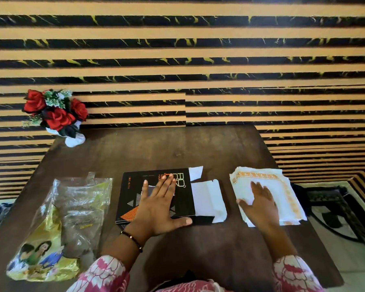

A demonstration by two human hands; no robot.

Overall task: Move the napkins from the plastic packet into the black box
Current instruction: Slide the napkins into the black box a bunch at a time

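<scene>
A flat black box with orange and grey triangle prints lies at the table's middle, its white inner flaps sticking out on the right side. My left hand rests flat on the box with fingers spread. A stack of white napkins with an orange border lies to the right of the box. My right hand lies open on that stack. The clear and yellow plastic packet lies crumpled at the left and looks flat.
A white vase of red artificial roses stands at the table's far left corner by the striped wall. The dark wooden table ends close to the right of the napkins, with a patterned floor mat below.
</scene>
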